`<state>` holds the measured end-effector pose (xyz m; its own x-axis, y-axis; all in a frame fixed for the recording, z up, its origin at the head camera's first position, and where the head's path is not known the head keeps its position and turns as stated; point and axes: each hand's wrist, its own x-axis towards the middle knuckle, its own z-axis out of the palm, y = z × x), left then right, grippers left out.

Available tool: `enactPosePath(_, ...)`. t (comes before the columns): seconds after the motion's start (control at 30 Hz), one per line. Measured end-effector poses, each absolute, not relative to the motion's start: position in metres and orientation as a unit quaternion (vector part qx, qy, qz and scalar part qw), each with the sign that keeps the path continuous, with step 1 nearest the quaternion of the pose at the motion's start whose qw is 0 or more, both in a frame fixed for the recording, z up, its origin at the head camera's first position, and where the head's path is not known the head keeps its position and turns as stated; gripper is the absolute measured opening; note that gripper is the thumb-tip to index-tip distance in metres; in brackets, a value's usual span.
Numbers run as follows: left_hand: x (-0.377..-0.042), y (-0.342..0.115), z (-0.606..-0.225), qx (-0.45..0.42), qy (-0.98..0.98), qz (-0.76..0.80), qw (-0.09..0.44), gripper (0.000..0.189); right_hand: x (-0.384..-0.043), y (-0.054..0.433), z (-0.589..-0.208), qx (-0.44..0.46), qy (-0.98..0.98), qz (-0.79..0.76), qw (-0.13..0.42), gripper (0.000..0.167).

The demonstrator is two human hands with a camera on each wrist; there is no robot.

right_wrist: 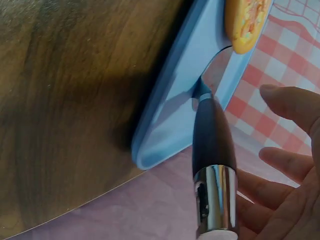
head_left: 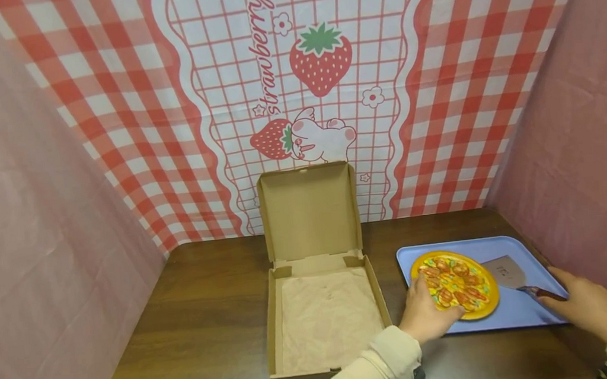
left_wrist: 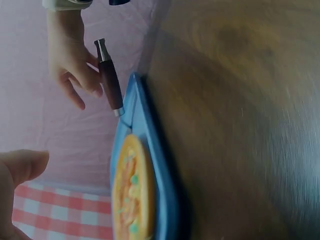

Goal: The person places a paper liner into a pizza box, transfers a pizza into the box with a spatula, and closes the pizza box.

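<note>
A toy pizza with an orange rim lies on a blue tray. My left hand is over the pizza's near left side, fingers spread; in the left wrist view its thumb stands apart from the pizza. A spatula lies on the tray, its metal blade beside or partly under the pizza's right edge. Its dark brown handle with a silver end slants up over the tray edge. My right hand is beside that handle, fingers apart and not wrapped round it.
An open cardboard pizza box stands left of the tray, lid raised, with crumpled brown paper inside. The dark wooden table is bounded by a red checked cloth behind and pink cloths at the sides.
</note>
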<state>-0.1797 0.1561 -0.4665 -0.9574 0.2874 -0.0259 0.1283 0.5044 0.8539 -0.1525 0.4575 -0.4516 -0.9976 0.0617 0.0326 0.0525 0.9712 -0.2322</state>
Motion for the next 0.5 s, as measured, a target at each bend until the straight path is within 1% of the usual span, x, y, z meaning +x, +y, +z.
enactPosePath(0.17,-0.175,0.171,-0.475,0.061,0.854,0.510,0.081,0.090,-0.149,0.462,-0.454,-0.030,-0.993,0.113,0.010,0.067)
enactPosePath(0.33,-0.173,0.178,-0.484,0.020,0.841,0.534,0.080,0.092,-0.149,0.465,-0.457,-0.026,-0.994,0.106,0.011,0.063)
enactPosePath(0.5,-0.173,0.177,-0.492,0.003,0.828,0.558,0.052,0.090,-0.148,0.470,-0.462,-0.036,-0.994,0.104,-0.003,0.061)
